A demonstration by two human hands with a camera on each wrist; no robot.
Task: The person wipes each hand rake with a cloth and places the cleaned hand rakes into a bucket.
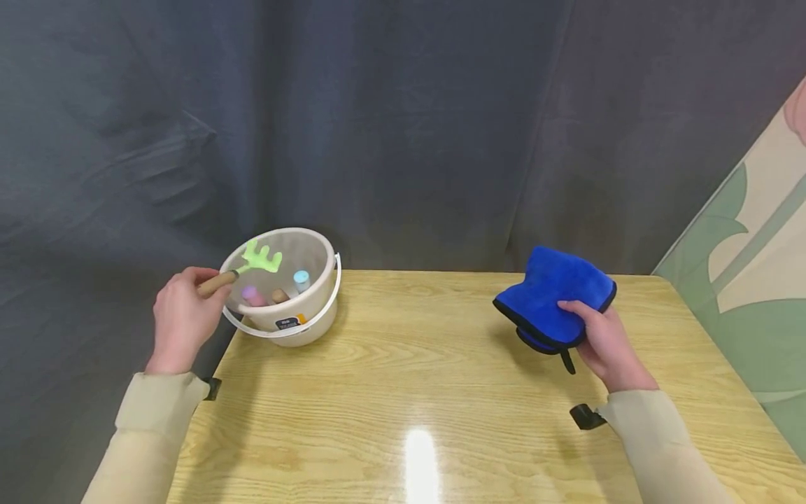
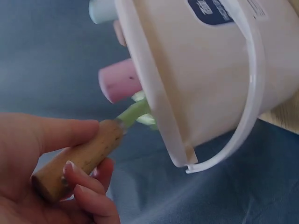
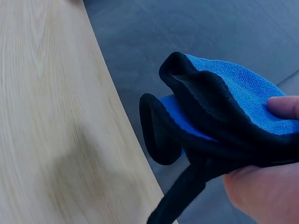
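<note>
While gripped by the left hand point(image 1: 182, 315), rake point(image 1: 255, 262) inside bucket point(image 1: 315, 315).

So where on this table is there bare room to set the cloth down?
The wooden table lies bare between the white bucket and the blue cloth, and along the near edge. It is crowded only at the far-left corner.

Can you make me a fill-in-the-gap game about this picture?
1. The left hand holds a little green rake by its ____ handle.
2. The right hand grips a folded ____ cloth.
3. The rake's head is over the white ____.

Missing words: wooden; blue; bucket
</note>
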